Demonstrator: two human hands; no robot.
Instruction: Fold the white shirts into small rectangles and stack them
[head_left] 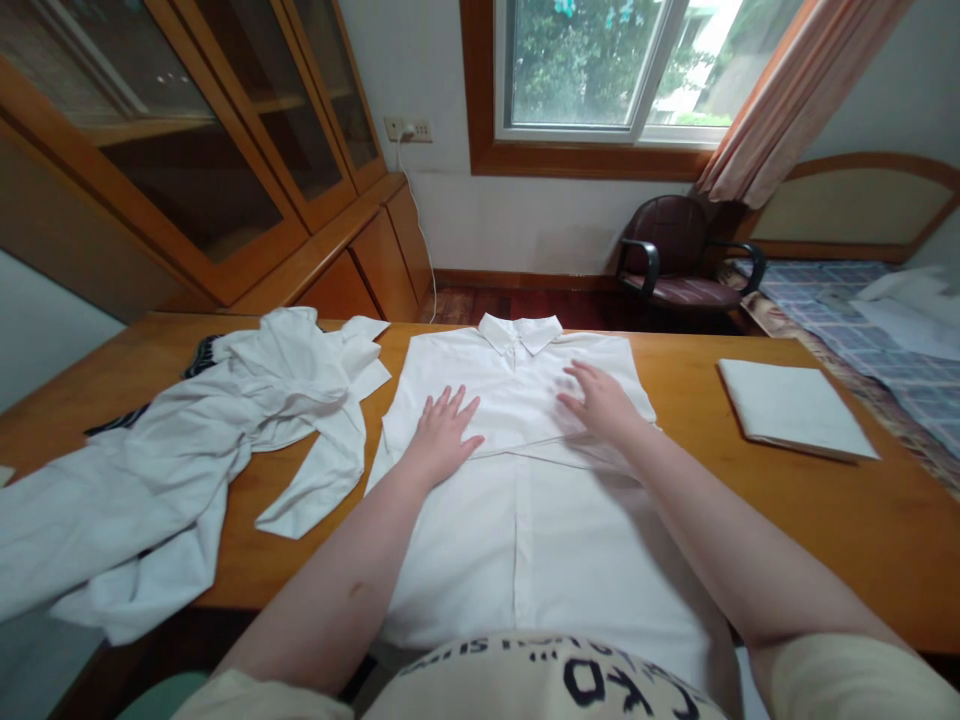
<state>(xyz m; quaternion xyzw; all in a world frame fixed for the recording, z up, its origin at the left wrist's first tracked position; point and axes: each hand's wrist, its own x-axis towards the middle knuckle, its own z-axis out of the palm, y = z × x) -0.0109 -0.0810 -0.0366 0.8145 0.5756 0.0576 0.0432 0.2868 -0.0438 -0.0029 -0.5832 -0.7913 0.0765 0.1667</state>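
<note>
A white collared shirt [480,540] lies spread out before me, its collar at the far edge of the table and its lower part hanging toward my body. Its sleeves appear folded across the middle. My left hand [444,435] rests flat on the left side of the shirt, fingers spread. Over the right side is my right hand [600,400], fingers apart and slightly bent; whether it touches the cloth I cannot tell. Neither hand holds anything.
Crumpled white clothes [247,420] lie on the left of the wooden table [697,520], with something dark beneath. A flat white board-like item [795,408] lies at the right. Beyond stand an office chair [675,255], a bed [862,320] and a glass-door cabinet [330,240].
</note>
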